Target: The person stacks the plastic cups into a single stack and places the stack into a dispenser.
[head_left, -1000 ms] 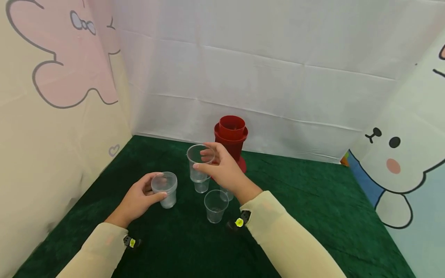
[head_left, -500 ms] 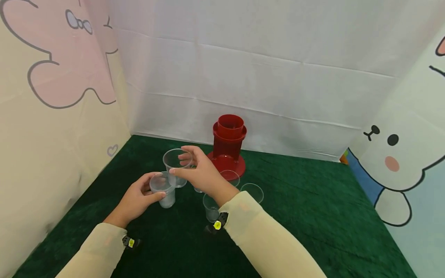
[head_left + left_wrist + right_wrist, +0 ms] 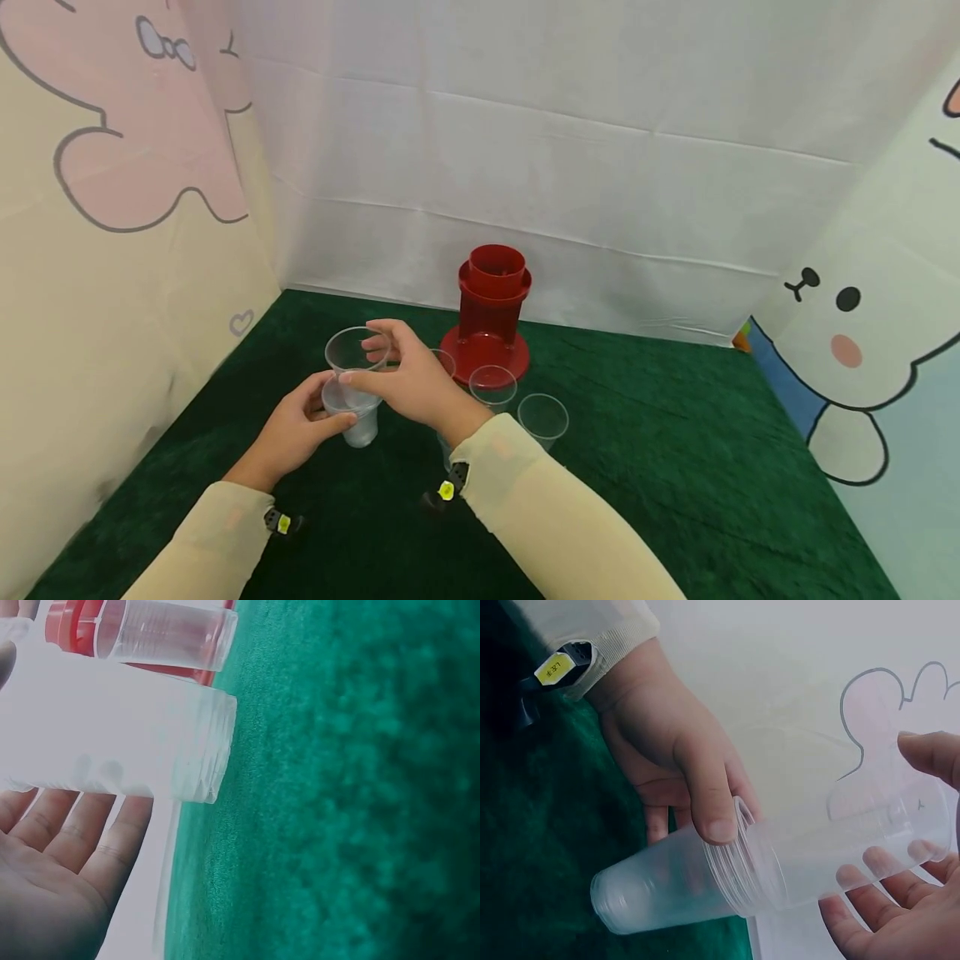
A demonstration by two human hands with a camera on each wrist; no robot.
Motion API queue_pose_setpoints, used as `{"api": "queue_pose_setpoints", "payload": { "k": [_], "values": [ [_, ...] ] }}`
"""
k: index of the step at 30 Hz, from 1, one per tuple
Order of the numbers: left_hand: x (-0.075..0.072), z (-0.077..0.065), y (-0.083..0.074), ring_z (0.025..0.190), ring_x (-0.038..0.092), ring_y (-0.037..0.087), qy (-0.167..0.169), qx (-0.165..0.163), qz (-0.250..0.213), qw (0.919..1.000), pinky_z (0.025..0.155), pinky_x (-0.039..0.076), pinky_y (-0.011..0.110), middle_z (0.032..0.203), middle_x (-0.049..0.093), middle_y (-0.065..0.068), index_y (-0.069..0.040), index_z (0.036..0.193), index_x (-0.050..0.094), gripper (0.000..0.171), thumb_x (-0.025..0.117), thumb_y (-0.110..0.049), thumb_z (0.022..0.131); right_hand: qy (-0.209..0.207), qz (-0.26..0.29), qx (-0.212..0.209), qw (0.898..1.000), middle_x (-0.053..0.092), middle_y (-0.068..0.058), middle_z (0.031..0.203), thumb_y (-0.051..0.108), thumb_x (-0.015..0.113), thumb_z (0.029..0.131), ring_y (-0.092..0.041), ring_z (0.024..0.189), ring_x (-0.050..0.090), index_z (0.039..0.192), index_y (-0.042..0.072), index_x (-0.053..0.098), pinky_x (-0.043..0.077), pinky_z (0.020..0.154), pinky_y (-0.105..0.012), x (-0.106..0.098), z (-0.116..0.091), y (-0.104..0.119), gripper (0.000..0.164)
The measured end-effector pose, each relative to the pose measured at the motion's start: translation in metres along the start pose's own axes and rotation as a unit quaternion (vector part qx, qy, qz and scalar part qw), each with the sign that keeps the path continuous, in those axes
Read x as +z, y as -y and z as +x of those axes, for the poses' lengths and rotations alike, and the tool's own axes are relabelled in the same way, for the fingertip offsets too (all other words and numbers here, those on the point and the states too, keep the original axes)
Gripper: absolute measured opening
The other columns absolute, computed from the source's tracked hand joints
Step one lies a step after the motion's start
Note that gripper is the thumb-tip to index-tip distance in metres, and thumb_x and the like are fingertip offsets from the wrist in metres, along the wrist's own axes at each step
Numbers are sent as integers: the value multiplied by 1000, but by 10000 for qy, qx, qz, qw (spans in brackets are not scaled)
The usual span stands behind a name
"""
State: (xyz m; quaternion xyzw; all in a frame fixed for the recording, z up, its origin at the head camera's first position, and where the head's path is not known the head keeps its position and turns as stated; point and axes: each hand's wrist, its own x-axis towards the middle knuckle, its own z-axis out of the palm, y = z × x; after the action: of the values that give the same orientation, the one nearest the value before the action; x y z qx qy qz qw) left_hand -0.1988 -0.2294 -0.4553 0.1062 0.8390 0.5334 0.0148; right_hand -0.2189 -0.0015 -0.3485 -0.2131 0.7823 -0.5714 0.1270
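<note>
My left hand (image 3: 296, 423) grips a stack of nested clear plastic cups (image 3: 363, 431) upright above the green cloth. With my right hand (image 3: 408, 379) I hold one more clear plastic cup (image 3: 341, 354), thumb and fingers around its upper part. In the right wrist view, the lower end of that single cup (image 3: 817, 874) sits inside the mouth of the stack (image 3: 660, 889). My left thumb lies across the stacked rims there. The left wrist view shows the stack's ridged bottom (image 3: 202, 750) and the left fingers (image 3: 112, 844) beside it.
Several clear cups stand right of the hands, among them a middle cup (image 3: 492, 386) and a right-hand cup (image 3: 543, 415); my right forearm partly hides others. Behind them rises a red cylindrical stand (image 3: 491, 312) on a round base. A white cloth wall (image 3: 570, 192) closes the back.
My right hand has carried its cup left and slightly down, from over the standing cups to the stack's mouth. The left hand and stack have stayed nearly still.
</note>
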Motion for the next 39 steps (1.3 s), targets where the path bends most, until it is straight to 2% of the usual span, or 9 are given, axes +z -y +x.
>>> {"api": "queue_pose_setpoints", "payload": {
  "k": [8, 15, 19, 25, 30, 39],
  "values": [
    [0, -1, 1, 126, 58, 39, -7, 78, 15, 10000, 97, 55, 39, 143, 54, 21, -8, 155, 37, 69, 71, -31, 100, 17, -59, -88, 9999, 57, 10, 138, 37, 80, 91, -10, 124, 53, 153, 26, 41, 48, 104, -36, 10, 6, 0, 75],
    [3, -1, 3, 125, 59, 40, -14, 71, -48, 10000, 96, 56, 47, 144, 53, 22, -8, 155, 37, 70, 72, -31, 99, -87, 25, 7, 10000, 58, 10, 137, 36, 79, 92, -19, 128, 54, 153, 24, 40, 50, 100, -36, 11, 9, -2, 74],
    [5, -1, 4, 124, 59, 39, -27, 86, -26, 10000, 97, 55, 48, 143, 55, 22, -9, 155, 38, 70, 72, -32, 99, -139, 68, 162, 9997, 58, 10, 136, 36, 80, 91, -20, 129, 54, 153, 26, 41, 51, 100, -39, 13, 9, -6, 73],
    [4, 0, 4, 124, 61, 38, -26, 84, -75, 9999, 96, 56, 41, 142, 57, 20, -10, 151, 42, 65, 73, -31, 99, -125, -50, 292, 9995, 57, 11, 141, 38, 80, 91, -16, 131, 52, 153, 27, 41, 47, 107, -43, 18, 8, -14, 74],
    [3, 0, 3, 122, 63, 37, 9, 95, -122, 9999, 94, 57, 37, 140, 58, 20, -9, 150, 43, 61, 72, -29, 99, -133, -181, 459, 9987, 54, 9, 148, 40, 81, 90, -21, 136, 50, 152, 29, 41, 45, 110, -44, 23, 6, -21, 75],
    [1, -1, 0, 120, 63, 36, -19, 190, -116, 9998, 92, 57, 32, 138, 58, 20, -7, 150, 43, 62, 72, -27, 99, -72, -592, 759, 9953, 48, 4, 155, 44, 81, 89, -25, 136, 50, 155, 28, 40, 49, 105, -49, 31, 6, -30, 80]
  ]
}}
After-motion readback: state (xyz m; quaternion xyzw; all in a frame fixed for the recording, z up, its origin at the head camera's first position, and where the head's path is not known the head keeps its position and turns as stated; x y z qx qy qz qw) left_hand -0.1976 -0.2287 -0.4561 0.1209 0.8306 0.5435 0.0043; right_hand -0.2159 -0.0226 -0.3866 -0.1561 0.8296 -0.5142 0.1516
